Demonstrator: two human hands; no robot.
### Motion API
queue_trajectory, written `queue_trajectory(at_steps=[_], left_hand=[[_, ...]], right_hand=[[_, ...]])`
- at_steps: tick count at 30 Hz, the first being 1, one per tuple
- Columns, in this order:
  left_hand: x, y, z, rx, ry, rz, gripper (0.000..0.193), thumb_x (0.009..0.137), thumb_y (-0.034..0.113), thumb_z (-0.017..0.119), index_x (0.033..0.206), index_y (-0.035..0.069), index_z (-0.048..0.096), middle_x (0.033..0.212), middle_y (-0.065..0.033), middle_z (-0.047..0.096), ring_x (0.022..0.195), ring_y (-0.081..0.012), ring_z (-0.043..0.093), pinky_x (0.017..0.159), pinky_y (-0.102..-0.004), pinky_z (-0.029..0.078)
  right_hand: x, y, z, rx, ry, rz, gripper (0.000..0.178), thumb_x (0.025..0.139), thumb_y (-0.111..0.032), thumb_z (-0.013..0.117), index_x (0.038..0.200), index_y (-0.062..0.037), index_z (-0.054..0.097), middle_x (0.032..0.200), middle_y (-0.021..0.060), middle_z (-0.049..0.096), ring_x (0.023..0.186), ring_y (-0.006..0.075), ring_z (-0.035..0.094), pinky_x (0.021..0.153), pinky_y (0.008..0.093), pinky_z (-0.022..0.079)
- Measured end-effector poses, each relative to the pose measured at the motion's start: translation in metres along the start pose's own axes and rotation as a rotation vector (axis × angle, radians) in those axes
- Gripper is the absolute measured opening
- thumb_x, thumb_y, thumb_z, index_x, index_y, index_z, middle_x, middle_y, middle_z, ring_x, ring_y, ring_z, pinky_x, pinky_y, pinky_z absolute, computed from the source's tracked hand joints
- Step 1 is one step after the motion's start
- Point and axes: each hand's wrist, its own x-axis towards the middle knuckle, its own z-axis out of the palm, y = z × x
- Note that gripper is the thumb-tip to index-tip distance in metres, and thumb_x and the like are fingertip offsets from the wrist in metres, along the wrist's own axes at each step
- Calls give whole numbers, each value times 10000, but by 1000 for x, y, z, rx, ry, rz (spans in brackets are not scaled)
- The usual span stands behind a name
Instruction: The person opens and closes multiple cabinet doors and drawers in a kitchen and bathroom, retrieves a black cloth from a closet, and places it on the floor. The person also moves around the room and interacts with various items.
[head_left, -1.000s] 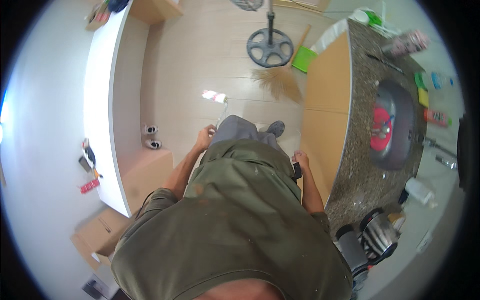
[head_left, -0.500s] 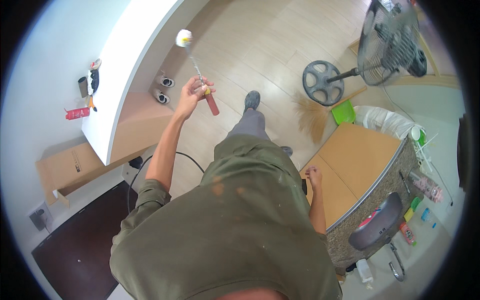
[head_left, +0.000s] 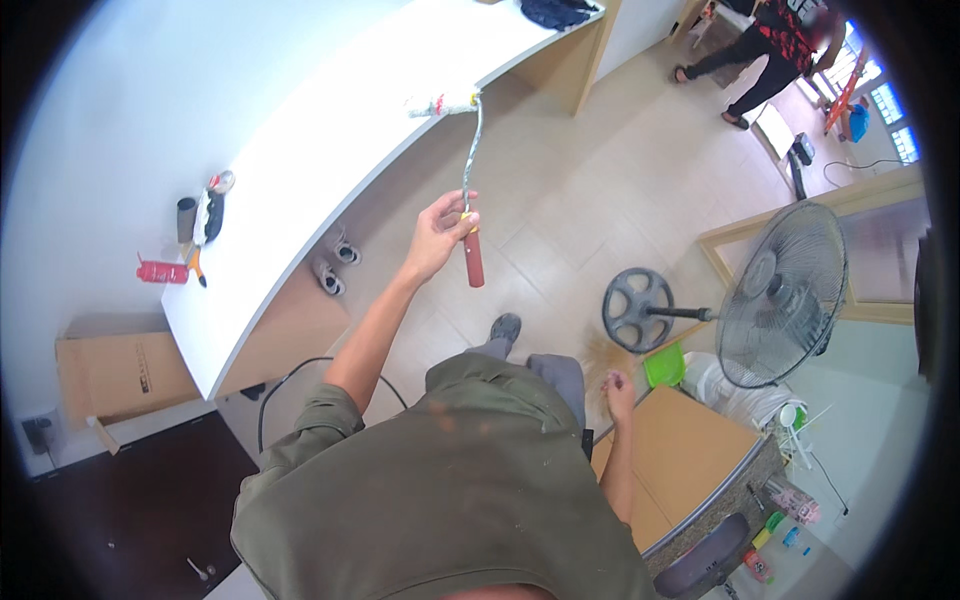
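My left hand (head_left: 443, 232) is closed around the paint roller (head_left: 475, 262) where its red handle meets a yellow collar. The twisted metal shaft rises from the hand to a pale, fluffy sleeve, seen in front of the long white counter (head_left: 330, 120). My right hand (head_left: 618, 393) hangs low on the other side, near the tan cabinet top (head_left: 690, 440). Its fingers are loosely curled and a little apart, and I see nothing in them.
On the white counter lie a red bottle (head_left: 163, 271), a dark cylinder (head_left: 186, 218) and an orange-handled tool (head_left: 196, 266). A standing fan (head_left: 785, 295), a broom (head_left: 606, 362) and a green dustpan (head_left: 665, 366) are to the right. Another person (head_left: 770, 55) stands at the far right.
The view has shifted forward, bringing the far room and another person into sight. The roller has turned so its sleeve now shows side-on. My right hand has moved forward past the cabinet's edge.
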Motion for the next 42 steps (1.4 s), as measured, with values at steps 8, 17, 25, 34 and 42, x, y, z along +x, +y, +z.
queue_trajectory(at_steps=[8, 17, 25, 34, 42], left_hand=[[114, 17, -37, 636, 98, 39, 321, 874, 156, 701, 1174, 61, 646, 1082, -109, 597, 1004, -219, 602, 805, -372, 513], [307, 21, -77, 1056, 91, -169, 278, 804, 129, 731, 1079, 94, 715, 1102, -185, 594, 1014, -307, 613, 903, -382, 503], [429, -28, -93, 1159, 197, -216, 287, 694, 105, 688, 972, 158, 737, 1091, -219, 574, 1015, -375, 599, 897, -422, 507], [528, -76, -99, 1311, 222, -255, 293, 684, 39, 658, 936, 162, 744, 1034, -224, 591, 986, -379, 604, 878, -437, 512], [589, -95, -114, 1373, 262, -324, 273, 674, -1, 639, 901, 127, 722, 1001, -215, 576, 1015, -392, 564, 890, -448, 489]], right_hand=[[18, 55, 5, -232, -126, 317, 289, 948, -233, 535, 844, 4, 664, 724, 73, 661, 586, 163, 611, 575, 332, 499], [161, 15, 2, -294, -396, 263, 336, 891, -299, 557, 801, -7, 699, 697, 118, 676, 644, 234, 663, 647, 384, 526], [446, -167, -13, -102, -195, 148, 245, 909, -233, 586, 917, 3, 653, 763, 117, 690, 634, 206, 671, 561, 337, 526], [575, -276, -35, -153, -167, -72, 254, 875, -238, 582, 953, -12, 669, 762, 130, 701, 679, 205, 694, 643, 337, 543], [573, -183, -53, -574, -292, 167, 349, 806, -291, 576, 943, -1, 713, 908, 236, 704, 882, 366, 700, 852, 430, 533]])
